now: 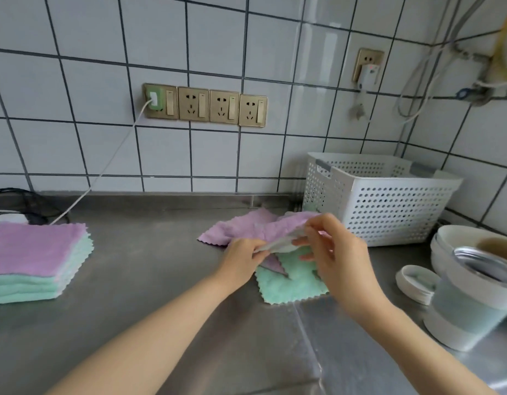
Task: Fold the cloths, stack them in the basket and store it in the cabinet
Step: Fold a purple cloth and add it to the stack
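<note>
**Purple cloth lifted for folding**

Left hand [243, 259] and right hand [332, 246] each pinch the near edge of the purple cloth [246, 226], which lies across between them over a green cloth [292, 283] on the desk [161, 280]. The basket [389, 201] stands just behind, nearer the right hand. A folded stack [35, 260] waits far left; bowls [474, 280] crowd the right.

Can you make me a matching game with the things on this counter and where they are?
Things:
1. stack of cloths
2. basket
3. purple cloth
4. green cloth

Places:
A. held up in both hands
B. far left of the counter
C. flat on the counter under the hands
D. against the wall on the right

Pairs: 1-B, 2-D, 3-A, 4-C. The left hand and right hand both pinch the purple cloth.
</note>
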